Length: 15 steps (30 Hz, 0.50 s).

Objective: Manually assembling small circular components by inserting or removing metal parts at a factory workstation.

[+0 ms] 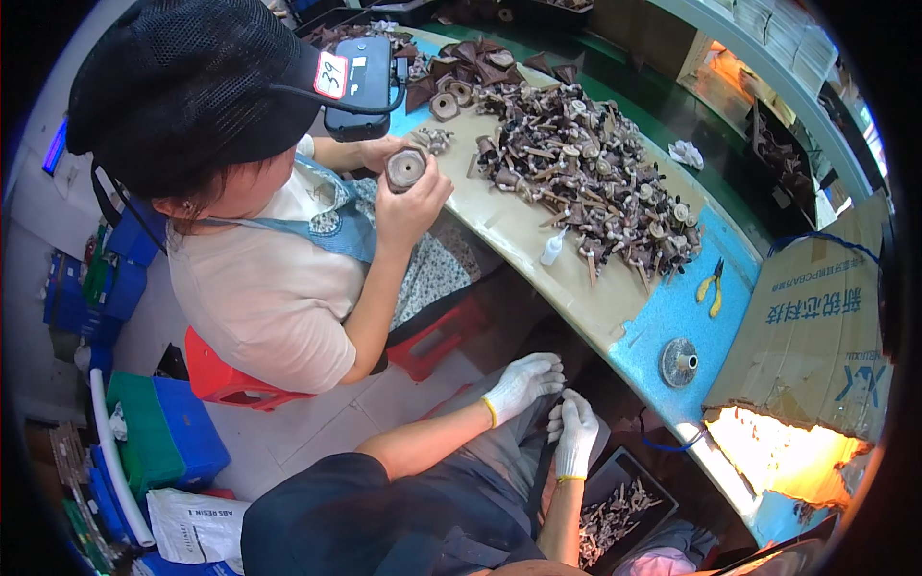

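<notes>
My left hand [523,384] in a white glove rests on my grey-trousered knee, below the curved worktable's edge [576,307]. My right hand [576,434], also in a white glove, lies just beside it, fingertips near the left glove. Neither hand holds anything. Under my right forearm a black tray [615,504] holds several small pale and brown parts. A round metal disc [679,362] on the blue mat is the nearest thing on the table.
A co-worker in a black cap sits on a red stool [230,379] to my left, both hands around a brown cylindrical part [404,168]. A heap of brown parts [586,173], a small white bottle [552,248], yellow-handled pliers [711,286] and a cardboard box [816,326] are on the table. Green and blue crates [158,432] stand at the left.
</notes>
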Each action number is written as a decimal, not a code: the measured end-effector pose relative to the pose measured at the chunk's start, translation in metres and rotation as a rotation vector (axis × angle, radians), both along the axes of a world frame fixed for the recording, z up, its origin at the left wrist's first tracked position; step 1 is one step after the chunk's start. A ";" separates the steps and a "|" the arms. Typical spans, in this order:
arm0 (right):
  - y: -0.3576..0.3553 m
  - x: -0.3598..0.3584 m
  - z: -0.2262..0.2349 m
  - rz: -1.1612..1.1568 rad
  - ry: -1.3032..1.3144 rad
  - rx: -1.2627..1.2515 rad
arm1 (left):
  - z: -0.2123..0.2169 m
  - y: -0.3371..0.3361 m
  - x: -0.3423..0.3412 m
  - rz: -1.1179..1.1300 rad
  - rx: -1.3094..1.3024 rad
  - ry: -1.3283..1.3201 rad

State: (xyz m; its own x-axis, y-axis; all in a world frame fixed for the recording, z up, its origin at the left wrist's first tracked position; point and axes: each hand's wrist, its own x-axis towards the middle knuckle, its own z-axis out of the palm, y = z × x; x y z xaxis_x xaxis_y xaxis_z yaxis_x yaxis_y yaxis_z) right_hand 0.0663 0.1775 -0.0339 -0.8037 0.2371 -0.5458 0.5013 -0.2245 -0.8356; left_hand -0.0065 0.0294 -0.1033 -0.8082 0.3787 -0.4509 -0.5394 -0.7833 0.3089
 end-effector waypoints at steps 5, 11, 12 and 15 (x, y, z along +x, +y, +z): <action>0.002 -0.002 -0.004 -0.011 0.015 -0.006 | 0.001 -0.003 -0.002 -0.011 -0.039 -0.022; -0.001 -0.004 0.008 -0.006 0.033 0.013 | 0.007 -0.004 -0.005 -0.025 -0.041 0.019; -0.003 -0.001 0.011 -0.008 0.026 0.021 | 0.009 -0.006 -0.001 -0.028 -0.037 0.016; -0.001 0.000 0.007 -0.017 0.006 0.007 | 0.006 -0.006 0.002 -0.041 -0.061 0.031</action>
State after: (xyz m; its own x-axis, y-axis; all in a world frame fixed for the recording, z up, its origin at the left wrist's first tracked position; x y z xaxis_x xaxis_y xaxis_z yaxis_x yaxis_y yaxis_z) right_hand 0.0664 0.1764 -0.0270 -0.8028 0.2541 -0.5394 0.4926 -0.2272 -0.8401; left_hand -0.0049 0.0238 -0.0974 -0.8067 0.3841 -0.4491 -0.5598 -0.7403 0.3723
